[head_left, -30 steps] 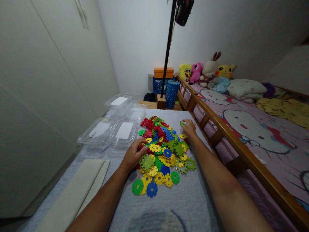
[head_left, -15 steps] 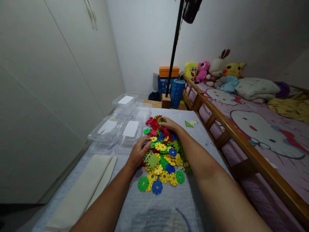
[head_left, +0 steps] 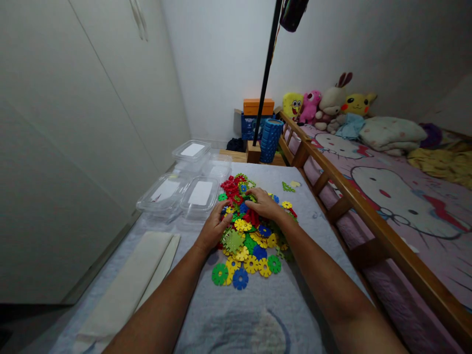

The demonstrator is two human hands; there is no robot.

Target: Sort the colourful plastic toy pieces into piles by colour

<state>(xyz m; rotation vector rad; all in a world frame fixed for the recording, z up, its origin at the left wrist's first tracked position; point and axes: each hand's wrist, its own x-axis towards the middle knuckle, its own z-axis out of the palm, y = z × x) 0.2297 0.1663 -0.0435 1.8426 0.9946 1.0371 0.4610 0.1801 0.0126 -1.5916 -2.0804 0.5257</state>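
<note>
A heap of plastic interlocking building pieces [head_left: 243,225] in red, green, yellow and blue is spread on the cloth-covered table. My left hand [head_left: 214,225] rests along the heap's left side, fingers stretched forward and thumb apart. My right hand [head_left: 264,202] lies over the heap's upper right part, its fingers curved but apart from the thumb, touching red and green pieces. An olive-green square piece [head_left: 233,241] lies below my left hand. Near me are a flat blue disc [head_left: 240,279] and a green disc [head_left: 220,274]. Some pieces are hidden under my right hand.
Lidded clear plastic boxes [head_left: 199,194] with white labels stand left of the heap. Folded beige cloth [head_left: 129,280] lies at the near left. A wooden bed rail [head_left: 344,206] runs along the right side. A black pole [head_left: 262,93] rises behind the table.
My right hand has moved toward me and slightly right from the heap's far end, uncovering red and green pieces there. Several pieces now show to its right. My left hand has barely moved.
</note>
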